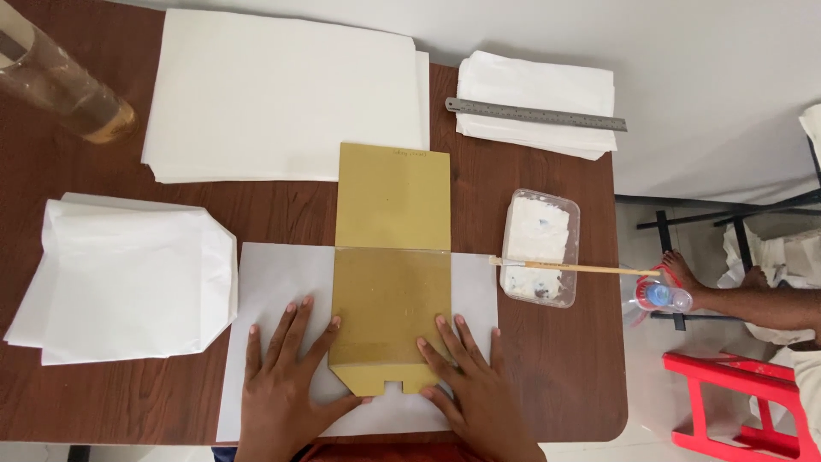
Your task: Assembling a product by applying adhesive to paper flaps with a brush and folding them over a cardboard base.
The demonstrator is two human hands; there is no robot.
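Left hand: the left hand (286, 381) is lying flat and spread open, gripping nothing, its palm pressing on the white sheet (265, 342) and its fingertips reaching toward 1 o'clock to touch the left edge of the brown card (392, 291); it looks to be pinning both so they do not slide.
Right hand: the right hand (475, 385) is lying open too, fingers splayed toward 11 o'clock, closed on nothing, pressing down the card's lower right corner beside the notch.
Brown card: it is sitting in the middle of the white sheet, between the two hands, its upper half running past the sheet's top edge toward 12 o'clock; centred so, it seems to be serving as a template.
White sheet: it is lying square to the near table (547, 376) edge, right in front of the person.
Paste tub: at 2 o'clock of the right hand, a clear tub of white paste (539, 248) is sitting just beside the sheet, a thin stick (581, 269) resting across it, within easy reach.
Paper stack: a large stack (286, 94) is lying at 12 o'clock.
Folded bags: white piles are waiting at 9 o'clock (128, 282) and at 1 o'clock (534, 85), the latter with a steel ruler (534, 114) lying on it.
Bottle: a clear bottle (64, 81) is standing at 10 o'clock, well apart.
Floor: someone else's arm (753, 304) is showing at 3 o'clock, near a red stool (735, 402).
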